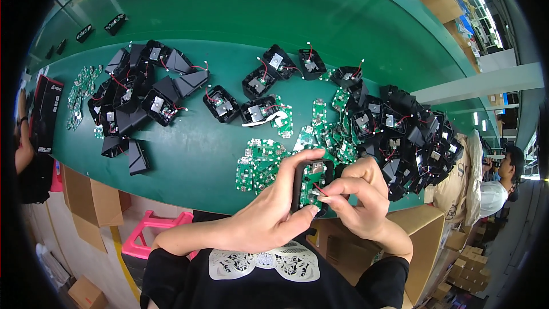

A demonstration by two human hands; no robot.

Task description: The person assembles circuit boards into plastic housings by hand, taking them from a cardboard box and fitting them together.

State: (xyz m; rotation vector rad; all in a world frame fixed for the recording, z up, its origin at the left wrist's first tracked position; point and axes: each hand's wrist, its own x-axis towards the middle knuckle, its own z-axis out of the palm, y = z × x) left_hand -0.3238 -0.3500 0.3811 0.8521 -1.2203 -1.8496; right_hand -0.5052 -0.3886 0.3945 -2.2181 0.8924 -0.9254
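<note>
Close to my body, over the bench's near edge, my left hand [274,200] grips a black plastic housing [297,187] from its left side. A green circuit board [310,180] lies in the housing, facing up. My left thumb presses near the board's lower end. My right hand [357,197] has thumb and forefinger pinched on the end of a thin red wire [320,189] at the board's lower right. Whether a plug sits between those fingertips is too small to tell. Just beyond my hands lies a heap of loose green circuit boards [263,157].
Black housings with red wires [137,91] are piled at the left, and another pile [409,131] stands at the right. Several single housings [222,104] lie mid-bench. Cardboard boxes [94,194] and a pink stool [151,226] stand below the green bench [194,154]. Other people are at both sides.
</note>
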